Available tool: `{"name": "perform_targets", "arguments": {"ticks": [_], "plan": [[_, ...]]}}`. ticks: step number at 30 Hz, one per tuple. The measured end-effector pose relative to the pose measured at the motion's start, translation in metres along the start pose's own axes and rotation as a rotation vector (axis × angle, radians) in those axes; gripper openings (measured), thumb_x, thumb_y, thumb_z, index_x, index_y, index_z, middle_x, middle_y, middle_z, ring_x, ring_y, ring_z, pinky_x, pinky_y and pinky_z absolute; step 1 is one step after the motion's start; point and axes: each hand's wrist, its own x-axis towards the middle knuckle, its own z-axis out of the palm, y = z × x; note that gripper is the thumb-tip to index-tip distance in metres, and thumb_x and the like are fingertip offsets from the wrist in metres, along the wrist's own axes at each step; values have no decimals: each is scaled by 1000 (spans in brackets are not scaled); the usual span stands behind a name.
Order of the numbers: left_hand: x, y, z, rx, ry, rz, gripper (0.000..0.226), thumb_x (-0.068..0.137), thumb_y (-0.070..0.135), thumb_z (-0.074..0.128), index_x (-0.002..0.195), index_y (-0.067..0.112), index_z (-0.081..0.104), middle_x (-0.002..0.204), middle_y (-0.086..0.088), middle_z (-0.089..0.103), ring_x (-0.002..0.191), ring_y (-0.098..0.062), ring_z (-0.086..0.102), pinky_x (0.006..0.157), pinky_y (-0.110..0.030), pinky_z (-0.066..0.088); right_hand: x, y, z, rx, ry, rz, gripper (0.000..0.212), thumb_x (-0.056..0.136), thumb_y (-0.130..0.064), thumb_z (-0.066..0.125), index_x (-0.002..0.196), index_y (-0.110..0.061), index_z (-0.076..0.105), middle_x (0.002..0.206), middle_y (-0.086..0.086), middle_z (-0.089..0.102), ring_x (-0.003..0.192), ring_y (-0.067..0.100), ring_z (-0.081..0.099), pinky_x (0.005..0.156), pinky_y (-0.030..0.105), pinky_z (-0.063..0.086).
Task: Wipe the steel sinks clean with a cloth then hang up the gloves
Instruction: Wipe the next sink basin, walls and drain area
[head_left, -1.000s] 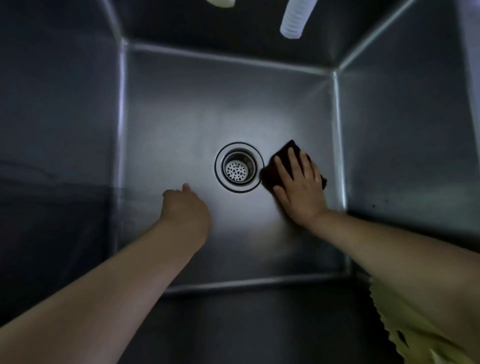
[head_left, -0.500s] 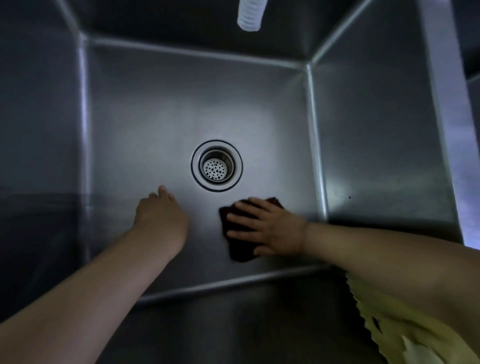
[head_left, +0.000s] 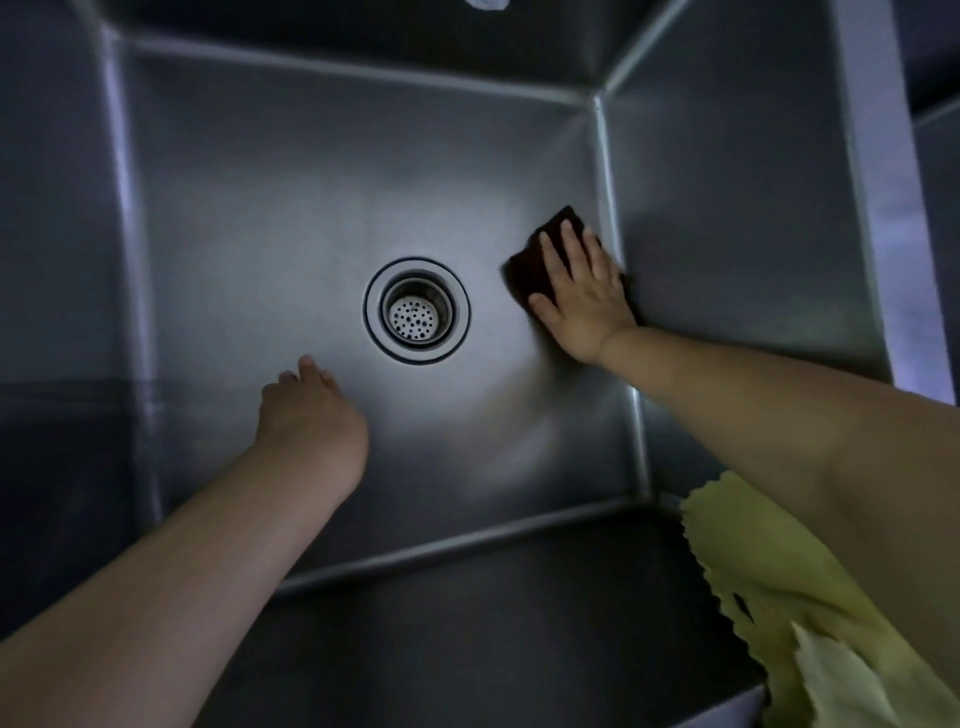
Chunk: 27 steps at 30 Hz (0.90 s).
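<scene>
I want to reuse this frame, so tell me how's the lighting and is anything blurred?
Head view: dim overall, with soft glare on the sink floor around the drain; wide-angle bending of the walls; slight motion smear near the right hand pressing the dark cloth.

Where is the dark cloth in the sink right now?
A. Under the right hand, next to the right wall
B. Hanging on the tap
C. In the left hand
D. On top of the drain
A: the right hand presses flat on the dark cloth beside the sink's right wall, away from the drain.
</scene>
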Motion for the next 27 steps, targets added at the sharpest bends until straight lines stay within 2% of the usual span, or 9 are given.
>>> {"name": "perform_targets", "arguments": {"ticks": [6, 11, 17, 19, 23, 24, 27], "plan": [[-6, 1, 1, 2, -2, 3, 75, 95, 36, 46, 146, -7, 11, 154, -21, 11, 134, -32, 29, 106, -36, 32, -77, -16, 23, 21, -117, 143, 75, 96, -52, 28, 149, -21, -16, 155, 9, -25, 142, 31, -22, 110, 39, -17], [-3, 0, 0, -100, -49, 0, 68, 99, 34, 38, 147, -4, 8, 156, -19, 3, 140, -33, 20, 113, -36, 25, -122, -48, 42, 42, -208, 413, 79, 95, -54, 31, 149, -17, -14, 156, 13, -23, 142, 34, -20, 114, 46, -9], [-2, -1, 1, -127, -55, 0, 63, 101, 31, 33, 147, -4, 8, 157, -19, 1, 140, -34, 18, 113, -36, 24, -141, -108, 51, 208, -264, 668, 86, 93, -57, 33, 148, -13, -16, 154, 18, -23, 142, 39, -17, 113, 51, -8], [-2, -1, 0, -130, -62, -6, 61, 101, 29, 30, 148, -3, 8, 157, -18, 1, 141, -34, 17, 113, -36, 23, -151, -133, 56, 199, -226, 630, 90, 92, -59, 35, 148, -11, -16, 153, 21, -23, 141, 42, -16, 112, 53, -9], [-5, 0, -2, -66, -41, 14, 55, 101, 24, 27, 147, -2, 13, 157, -16, 6, 141, -33, 16, 114, -38, 22, -159, -171, 65, 201, -221, 404, 94, 88, -64, 32, 143, -14, -25, 142, 18, -41, 135, 43, -30, 98, 50, -33], [-6, 0, -2, -51, -36, 17, 53, 101, 22, 24, 147, -2, 14, 157, -16, 7, 141, -33, 16, 114, -38, 22, -156, -172, 66, 196, -221, 374, 93, 88, -64, 32, 143, -16, -26, 143, 17, -41, 134, 41, -32, 97, 50, -34], [-3, 1, -1, -35, -40, 23, 51, 101, 17, 20, 147, -3, 14, 158, -16, 6, 142, -33, 15, 115, -38, 20, -138, -162, 62, 221, -181, 415, 90, 88, -63, 33, 148, -19, -18, 153, 15, -29, 139, 36, -27, 107, 53, -20]]}}
